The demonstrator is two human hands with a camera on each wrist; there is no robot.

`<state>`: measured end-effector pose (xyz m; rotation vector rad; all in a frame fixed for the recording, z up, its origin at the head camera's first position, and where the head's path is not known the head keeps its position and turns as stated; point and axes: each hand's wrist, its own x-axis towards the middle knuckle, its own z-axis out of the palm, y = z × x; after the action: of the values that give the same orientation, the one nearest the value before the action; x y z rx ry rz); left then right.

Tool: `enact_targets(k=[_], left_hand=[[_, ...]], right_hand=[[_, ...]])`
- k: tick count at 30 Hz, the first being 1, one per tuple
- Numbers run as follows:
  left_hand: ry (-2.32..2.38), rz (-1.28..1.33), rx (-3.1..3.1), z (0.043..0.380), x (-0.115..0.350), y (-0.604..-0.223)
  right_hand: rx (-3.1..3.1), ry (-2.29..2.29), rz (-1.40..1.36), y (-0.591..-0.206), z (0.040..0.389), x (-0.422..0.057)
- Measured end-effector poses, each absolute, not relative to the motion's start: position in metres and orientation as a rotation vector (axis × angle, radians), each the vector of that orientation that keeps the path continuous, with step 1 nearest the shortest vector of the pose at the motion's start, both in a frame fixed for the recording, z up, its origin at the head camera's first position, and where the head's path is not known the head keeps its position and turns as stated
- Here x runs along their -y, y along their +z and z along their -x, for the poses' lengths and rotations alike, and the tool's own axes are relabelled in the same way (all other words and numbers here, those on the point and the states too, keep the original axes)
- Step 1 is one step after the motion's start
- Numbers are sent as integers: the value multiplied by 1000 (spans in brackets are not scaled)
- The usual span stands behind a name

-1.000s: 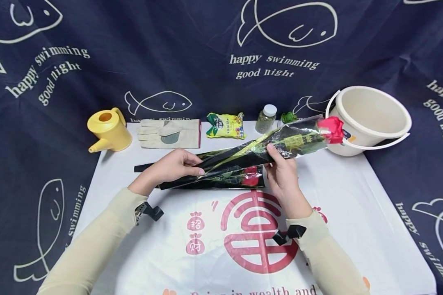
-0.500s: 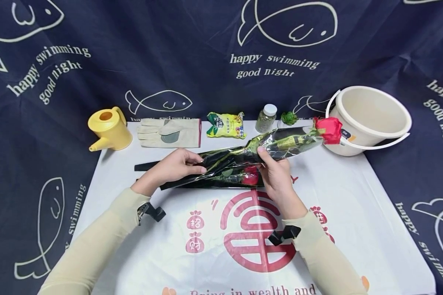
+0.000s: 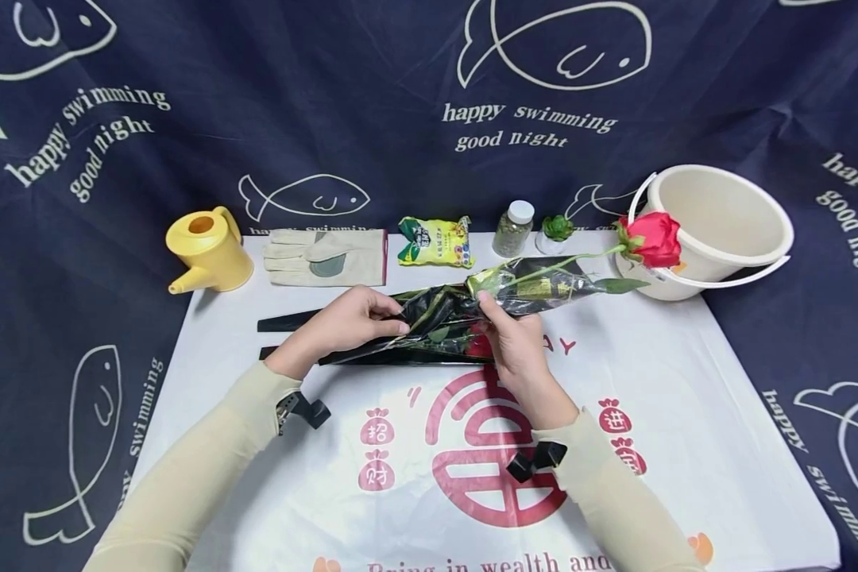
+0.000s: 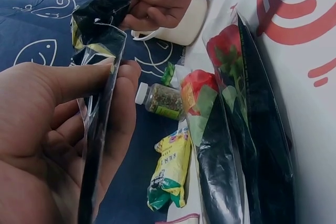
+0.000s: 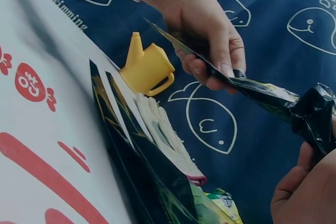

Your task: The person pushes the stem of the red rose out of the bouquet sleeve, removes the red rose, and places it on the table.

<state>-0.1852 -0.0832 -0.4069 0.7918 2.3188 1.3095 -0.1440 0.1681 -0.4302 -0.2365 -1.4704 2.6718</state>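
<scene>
A red artificial-looking rose (image 3: 658, 240) extends from a black and clear wrapping sleeve (image 3: 439, 306), its green stem and a leaf bare in front of the bucket. My left hand (image 3: 350, 322) pinches the sleeve's narrow lower end between thumb and fingers. Farther along, my right hand (image 3: 518, 349) grips the sleeve, which is bunched and crumpled between both hands. Beneath them, two more wrapped roses lie side by side; the left wrist view shows one wrapped rose (image 4: 210, 129) beside the other wrapped rose (image 4: 262, 129). The held sleeve partly covers them in the head view.
Along the table's back stand a yellow watering can (image 3: 210, 250), work gloves (image 3: 325, 258), a yellow-green packet (image 3: 436, 241), a white-capped jar (image 3: 513, 230) and a small potted plant (image 3: 556, 232). A cream bucket (image 3: 715, 230) is at the back right. Printed white cloth (image 3: 314, 477) covers the table.
My right hand has slid leftward along the sleeve toward my left hand, bunching it up. The rose's head, stem and leaf now protrude from the wrapping. My left hand has shifted slightly right.
</scene>
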Motion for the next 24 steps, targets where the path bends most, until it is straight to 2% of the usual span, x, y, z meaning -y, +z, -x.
enact_targets(k=[7, 13, 24], left_hand=[[1318, -762, -2319, 178, 81, -399], [1336, -737, -2292, 181, 82, -412], [1328, -663, -2342, 184, 98, -417]], right_hand=[[1545, 2657, 298, -434, 141, -159], [1592, 2659, 383, -440, 136, -153], [1396, 2657, 257, -429, 147, -179]])
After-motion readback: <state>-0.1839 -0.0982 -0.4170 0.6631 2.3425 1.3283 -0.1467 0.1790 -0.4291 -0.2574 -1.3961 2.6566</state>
